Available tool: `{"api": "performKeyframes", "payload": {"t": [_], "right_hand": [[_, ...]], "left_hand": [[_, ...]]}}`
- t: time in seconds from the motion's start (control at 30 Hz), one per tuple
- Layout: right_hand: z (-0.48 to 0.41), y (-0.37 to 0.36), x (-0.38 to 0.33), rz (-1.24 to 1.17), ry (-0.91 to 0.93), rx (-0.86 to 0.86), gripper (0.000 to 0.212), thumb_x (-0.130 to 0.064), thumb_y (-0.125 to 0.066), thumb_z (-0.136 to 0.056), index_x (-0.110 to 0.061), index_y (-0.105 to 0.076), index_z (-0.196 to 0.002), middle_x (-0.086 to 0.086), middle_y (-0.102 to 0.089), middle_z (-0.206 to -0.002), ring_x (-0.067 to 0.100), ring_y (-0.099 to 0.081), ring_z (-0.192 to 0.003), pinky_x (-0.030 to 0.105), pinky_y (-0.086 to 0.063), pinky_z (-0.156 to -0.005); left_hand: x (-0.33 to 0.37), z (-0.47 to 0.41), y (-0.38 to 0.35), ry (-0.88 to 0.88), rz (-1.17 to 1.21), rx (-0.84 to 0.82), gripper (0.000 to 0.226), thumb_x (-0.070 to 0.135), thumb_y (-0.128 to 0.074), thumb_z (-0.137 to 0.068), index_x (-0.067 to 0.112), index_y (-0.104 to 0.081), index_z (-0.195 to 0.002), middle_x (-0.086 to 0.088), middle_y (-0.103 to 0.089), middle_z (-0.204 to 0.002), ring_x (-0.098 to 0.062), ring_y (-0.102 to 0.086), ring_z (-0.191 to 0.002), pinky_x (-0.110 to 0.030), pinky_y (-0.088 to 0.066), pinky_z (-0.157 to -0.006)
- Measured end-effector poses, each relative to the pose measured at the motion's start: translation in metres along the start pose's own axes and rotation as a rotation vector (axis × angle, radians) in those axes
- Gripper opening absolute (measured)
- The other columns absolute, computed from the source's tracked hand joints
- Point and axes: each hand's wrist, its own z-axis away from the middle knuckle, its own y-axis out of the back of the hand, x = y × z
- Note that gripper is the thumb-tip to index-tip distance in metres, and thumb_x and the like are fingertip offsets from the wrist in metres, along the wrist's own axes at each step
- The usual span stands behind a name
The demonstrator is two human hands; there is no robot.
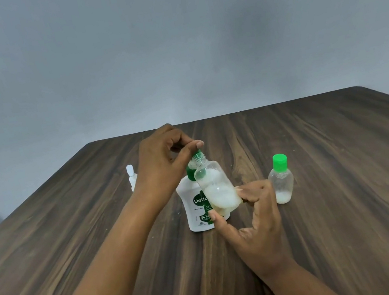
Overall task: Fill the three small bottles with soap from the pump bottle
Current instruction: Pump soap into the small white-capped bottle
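On the worktop [327, 201], centre: my left hand [162, 163] pinches the pump bottle [196, 207] head; right hand [255, 217] grip holds the small bottle [213, 178] tilted, mouth beneath to catch soap [223, 198].

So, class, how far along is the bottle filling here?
Done, it seems: the capped bottle stands aside holding a little soap. In hand: the right hand holds an open bottle at the pump bottle spout, left hand on the pump. Remaining: the white bottle behind, contents unclear.
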Motion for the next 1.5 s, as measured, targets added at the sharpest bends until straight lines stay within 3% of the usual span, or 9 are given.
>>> {"api": "performKeyframes", "payload": {"t": [0.13, 0.27, 0.47, 0.6, 0.9, 1.0, 1.13, 1.33, 1.5], "right_hand": [[-0.001, 0.0, 0.0, 0.014, -0.002, -0.011, 0.043, -0.044, -0.068, -0.082, -0.014, -0.044, -0.103, -0.002, -0.043, -0.099, 0.009, -0.048, -0.085, 0.011, -0.042, -0.072], [-0.001, 0.0, -0.001, 0.026, 0.011, -0.017, 0.043, -0.036, -0.069, -0.076, -0.013, -0.043, -0.101, -0.002, -0.042, -0.097, 0.01, -0.047, -0.083, 0.011, -0.042, -0.071], [-0.001, 0.0, -0.001, 0.022, -0.017, -0.005, 0.044, -0.053, -0.057, -0.088, -0.014, -0.043, -0.102, -0.003, -0.043, -0.098, 0.007, -0.048, -0.085, 0.014, -0.043, -0.069], [-0.002, 0.0, 0.0, 0.019, -0.014, 0.0, 0.043, -0.052, -0.059, -0.088, -0.014, -0.044, -0.102, -0.003, -0.043, -0.099, 0.008, -0.049, -0.085, 0.015, -0.043, -0.07], [0.001, 0.0, 0.001, 0.029, -0.004, -0.014, 0.043, -0.039, -0.069, -0.078, -0.014, -0.043, -0.1, -0.001, -0.043, -0.097, 0.01, -0.048, -0.083, 0.013, -0.042, -0.068], [0.0, 0.0, 0.0, 0.023, -0.012, -0.007, 0.043, -0.045, -0.066, -0.083, -0.013, -0.043, -0.101, -0.002, -0.043, -0.097, 0.009, -0.048, -0.083, 0.012, -0.042, -0.069], [-0.001, 0.0, 0.001, 0.03, -0.012, -0.006, 0.042, -0.037, -0.07, -0.076, -0.014, -0.044, -0.101, -0.002, -0.044, -0.097, 0.01, -0.048, -0.084, 0.012, -0.043, -0.071], [0.0, 0.001, 0.0, 0.037, -0.003, -0.021, 0.042, -0.036, -0.07, -0.075, -0.014, -0.043, -0.1, -0.002, -0.043, -0.097, 0.009, -0.047, -0.083, 0.013, -0.042, -0.069], [0.0, 0.001, 0.0, 0.035, -0.001, -0.011, 0.042, -0.036, -0.07, -0.075, -0.014, -0.043, -0.099, -0.002, -0.043, -0.097, 0.009, -0.048, -0.083, 0.014, -0.043, -0.068]], "left_hand": [[-0.002, 0.001, -0.002, 0.023, 0.01, -0.005, 0.017, 0.018, -0.072, -0.08, 0.012, -0.066, -0.065, 0.006, -0.056, -0.066, -0.005, -0.053, -0.067, -0.008, -0.038, -0.062], [-0.006, 0.009, -0.008, 0.072, 0.071, 0.015, 0.017, 0.017, -0.072, -0.08, 0.008, -0.065, -0.067, -0.004, -0.061, -0.07, -0.008, -0.055, -0.069, -0.011, -0.041, -0.061], [0.0, 0.003, -0.002, 0.053, 0.062, 0.006, 0.017, 0.017, -0.073, -0.079, 0.014, -0.065, -0.064, 0.005, -0.057, -0.066, -0.002, -0.053, -0.066, -0.009, -0.038, -0.061], [0.0, -0.003, 0.001, 0.024, -0.006, -0.026, 0.019, 0.019, -0.073, -0.079, 0.017, -0.064, -0.063, 0.011, -0.053, -0.064, -0.003, -0.052, -0.064, -0.009, -0.037, -0.06], [-0.003, 0.009, -0.005, 0.052, 0.071, 0.009, 0.017, 0.016, -0.072, -0.08, 0.016, -0.064, -0.065, 0.0, -0.059, -0.07, -0.003, -0.055, -0.068, -0.009, -0.04, -0.062], [0.001, 0.004, -0.004, 0.033, 0.04, 0.002, 0.018, 0.017, -0.072, -0.08, 0.015, -0.064, -0.064, 0.005, -0.057, -0.067, -0.003, -0.053, -0.067, -0.008, -0.038, -0.062], [0.001, -0.002, -0.001, 0.001, -0.037, -0.031, 0.019, 0.019, -0.072, -0.079, 0.01, -0.065, -0.065, 0.012, -0.053, -0.065, -0.007, -0.052, -0.066, -0.008, -0.037, -0.061], [-0.004, 0.008, -0.008, 0.078, 0.055, 0.023, 0.017, 0.018, -0.072, -0.08, 0.01, -0.065, -0.067, 0.0, -0.059, -0.07, -0.002, -0.054, -0.068, -0.01, -0.041, -0.061], [-0.001, 0.009, -0.007, 0.071, 0.051, 0.029, 0.017, 0.017, -0.072, -0.08, 0.008, -0.067, -0.067, 0.001, -0.058, -0.069, -0.002, -0.054, -0.067, -0.009, -0.04, -0.061]]}}
